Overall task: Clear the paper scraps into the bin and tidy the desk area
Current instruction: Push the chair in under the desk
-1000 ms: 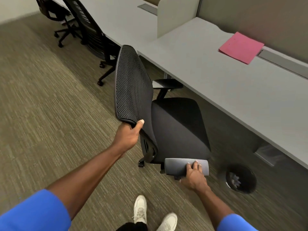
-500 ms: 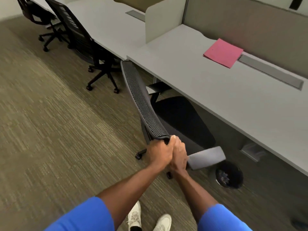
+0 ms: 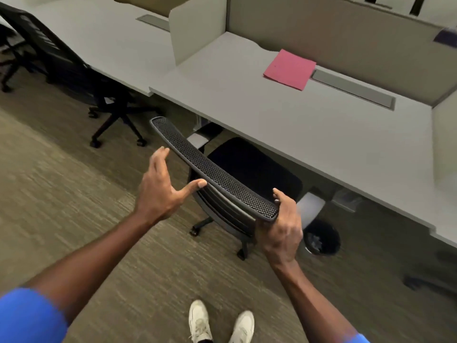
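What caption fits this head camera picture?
Right hand grips the chair backrest at the desk; left hand open beside it.

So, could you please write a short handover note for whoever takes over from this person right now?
Left hand: open, fingers spread, thumb just at the chair back, not gripping.
Right hand: shut on the chair back's near corner.
Chair: seat partly under the desk, not fully in.
Bin: on the floor under the desk edge, scraps inside.
Pink folder: lies on the desk near the back panel.
Done: no loose scraps visible on the desk.
Left: probably finish pushing the chair in.
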The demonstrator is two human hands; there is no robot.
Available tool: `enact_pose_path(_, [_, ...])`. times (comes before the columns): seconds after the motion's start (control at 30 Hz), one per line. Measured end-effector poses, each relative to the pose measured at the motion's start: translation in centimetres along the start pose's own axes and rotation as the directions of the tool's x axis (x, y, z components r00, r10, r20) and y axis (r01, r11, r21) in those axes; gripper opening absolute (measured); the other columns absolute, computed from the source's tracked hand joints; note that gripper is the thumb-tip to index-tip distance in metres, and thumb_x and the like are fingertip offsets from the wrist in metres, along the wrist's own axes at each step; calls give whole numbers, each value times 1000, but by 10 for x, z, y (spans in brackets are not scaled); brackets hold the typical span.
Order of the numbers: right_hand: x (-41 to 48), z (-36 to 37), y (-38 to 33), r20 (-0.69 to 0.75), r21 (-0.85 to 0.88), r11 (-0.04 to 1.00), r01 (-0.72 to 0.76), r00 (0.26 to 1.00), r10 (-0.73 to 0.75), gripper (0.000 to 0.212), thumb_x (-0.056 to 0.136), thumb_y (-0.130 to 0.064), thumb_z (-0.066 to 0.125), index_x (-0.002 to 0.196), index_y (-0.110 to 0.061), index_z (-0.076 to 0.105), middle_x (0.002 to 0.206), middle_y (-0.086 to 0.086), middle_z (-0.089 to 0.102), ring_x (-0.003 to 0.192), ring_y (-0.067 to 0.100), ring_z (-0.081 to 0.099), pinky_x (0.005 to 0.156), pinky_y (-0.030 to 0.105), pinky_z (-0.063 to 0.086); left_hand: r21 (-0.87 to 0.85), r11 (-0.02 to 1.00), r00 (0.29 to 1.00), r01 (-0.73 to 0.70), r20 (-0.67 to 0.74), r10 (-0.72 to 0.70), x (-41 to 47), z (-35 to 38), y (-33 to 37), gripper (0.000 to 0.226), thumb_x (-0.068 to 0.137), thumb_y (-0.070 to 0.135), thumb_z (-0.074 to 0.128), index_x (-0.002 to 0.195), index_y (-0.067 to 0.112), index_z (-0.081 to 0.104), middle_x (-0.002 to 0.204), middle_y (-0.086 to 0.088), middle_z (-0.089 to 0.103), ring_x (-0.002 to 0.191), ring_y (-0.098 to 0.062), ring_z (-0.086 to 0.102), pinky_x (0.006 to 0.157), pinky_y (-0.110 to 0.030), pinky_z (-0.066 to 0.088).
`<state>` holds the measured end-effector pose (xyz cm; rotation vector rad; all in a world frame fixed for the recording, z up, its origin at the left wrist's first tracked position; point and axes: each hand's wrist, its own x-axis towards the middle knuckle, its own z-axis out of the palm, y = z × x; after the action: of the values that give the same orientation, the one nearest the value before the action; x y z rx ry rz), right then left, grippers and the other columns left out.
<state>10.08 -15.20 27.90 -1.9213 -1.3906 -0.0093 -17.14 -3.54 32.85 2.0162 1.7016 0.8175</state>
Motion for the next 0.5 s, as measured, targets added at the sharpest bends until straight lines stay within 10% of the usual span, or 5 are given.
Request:
enact_pose_path(0.1, [-2,-12,-14,-1,-81,990,112,994,-112,81,77,-28,83,150,-8,53,145,13,59,135,29,58,113,43,49,119,990,997,-76,-17,78,45,-13,-19,127,72,99,53,162,15,23,173,-12,21,159,-32,31,123,-57,41])
enact_pose_path(0.3, [1,-17,-43,75,-349,929,121,992,-101,78,90,-79,56,139,-19,64,151,14,55,141,31,51,112,53,42,293,948,977,-126,205,66,99,-16,-40,123,69,106,40,160,24,31,175,-10,20,164,-35,13,128,-65,26])
enact_pose_path(0.5, [10,-22,-30,6,-481,877,-5,1000,9,82,90,-86,46,131,-19,69,142,13,63,137,33,54,109,54,41,118,967,924,-227,339,176,104,-4,-30,128,60,106,50,164,35,25,174,2,3,161,-37,-10,125,-70,22])
